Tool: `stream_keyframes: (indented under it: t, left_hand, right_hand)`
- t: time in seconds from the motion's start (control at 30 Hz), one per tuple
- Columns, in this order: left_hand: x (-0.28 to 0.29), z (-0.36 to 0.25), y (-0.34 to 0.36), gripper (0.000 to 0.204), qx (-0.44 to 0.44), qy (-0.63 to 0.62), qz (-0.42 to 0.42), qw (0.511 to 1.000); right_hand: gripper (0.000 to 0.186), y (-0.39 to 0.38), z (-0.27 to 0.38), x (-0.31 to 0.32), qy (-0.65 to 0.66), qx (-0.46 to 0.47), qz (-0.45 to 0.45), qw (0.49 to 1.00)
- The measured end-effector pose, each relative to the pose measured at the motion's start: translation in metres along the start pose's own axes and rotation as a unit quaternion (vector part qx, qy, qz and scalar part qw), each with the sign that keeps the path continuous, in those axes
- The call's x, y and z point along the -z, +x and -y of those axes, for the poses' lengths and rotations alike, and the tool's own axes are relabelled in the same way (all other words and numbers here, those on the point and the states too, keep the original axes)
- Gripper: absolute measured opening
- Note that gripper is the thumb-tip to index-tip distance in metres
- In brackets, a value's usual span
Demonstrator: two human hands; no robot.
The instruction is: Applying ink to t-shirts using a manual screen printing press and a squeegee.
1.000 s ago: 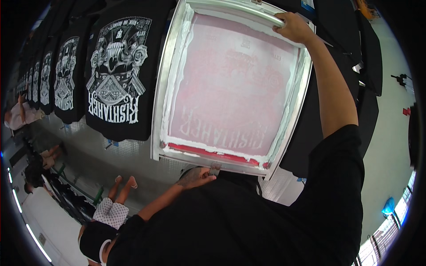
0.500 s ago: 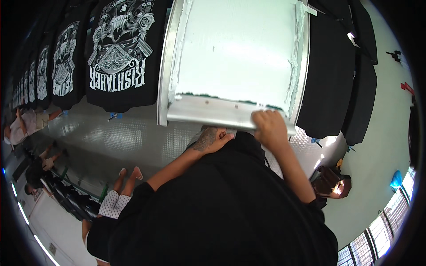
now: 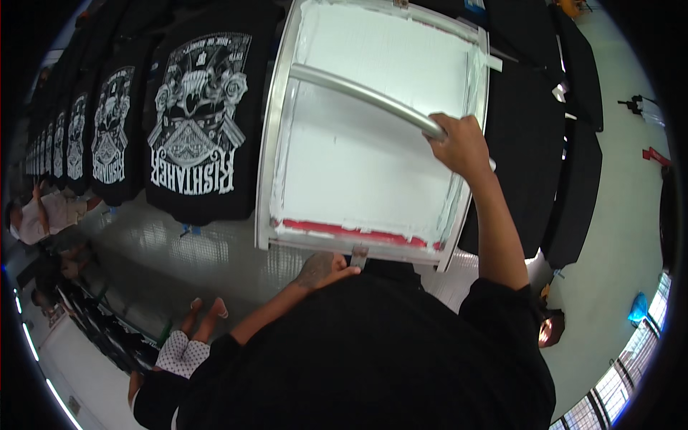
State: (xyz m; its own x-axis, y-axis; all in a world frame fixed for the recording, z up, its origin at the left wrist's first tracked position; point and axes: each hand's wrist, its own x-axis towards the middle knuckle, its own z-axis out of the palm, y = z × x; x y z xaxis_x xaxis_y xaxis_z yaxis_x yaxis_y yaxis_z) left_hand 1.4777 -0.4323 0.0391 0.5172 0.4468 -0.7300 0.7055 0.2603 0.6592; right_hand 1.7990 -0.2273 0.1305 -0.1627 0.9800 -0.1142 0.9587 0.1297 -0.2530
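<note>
**Squeegee lifted to mid-screen**

Half a second ago both hands sat at the near edge of the frame; now the right hand (image 3: 462, 143) has gone up, its grip clenched round the long metal squeegee handle (image 3: 358, 92), which lies slantwise across the screen frame (image 3: 276, 122). That frame lies flat on the worktop (image 3: 179, 265), just beside a printed black shirt (image 3: 193, 122). The left hand (image 3: 322, 269), fingers loosely curled and grasping nothing, touches the frame's near rail. A red ink band (image 3: 344, 231) lines that near edge. With only light steadying, the frame could shift during a pull and smear the print.
</note>
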Motion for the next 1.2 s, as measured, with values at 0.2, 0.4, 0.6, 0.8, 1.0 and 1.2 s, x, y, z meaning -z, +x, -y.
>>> stream_keyframes:
  t: [0.2, 0.4, 0.6, 0.8, 1.0, 1.2]
  left_hand:
    - [0.090, -0.053, 0.016, 0.049, -0.004, -0.058, -0.116, 0.992]
    - [0.204, -0.117, 0.062, 0.042, -0.152, 0.076, -0.385, 0.907]
    - [0.265, -0.134, 0.081, 0.089, -0.203, 0.483, -0.502, 0.688]
    - [0.223, -0.091, 0.027, 0.039, -0.314, 0.449, -0.401, 0.734]
    - [0.145, -0.006, -0.038, 0.039, -0.255, 0.348, -0.408, 0.805]
    - [0.102, 0.020, -0.051, 0.045, -0.222, 0.336, -0.408, 0.819]
  right_hand:
    - [0.030, 0.156, -0.068, 0.020, -0.033, 0.057, -0.072, 0.995]
    - [0.037, 0.157, -0.088, -0.063, -0.088, 0.141, -0.184, 0.969]
    - [0.036, 0.063, -0.041, -0.016, -0.027, 0.096, -0.019, 0.995]
    - [0.038, -0.064, 0.002, 0.023, 0.020, 0.055, 0.032, 0.998]
    - [0.034, -0.188, 0.000, -0.012, 0.037, -0.046, -0.007, 0.998]
    - [0.034, -0.235, 0.027, -0.049, 0.057, -0.130, 0.032, 0.989]
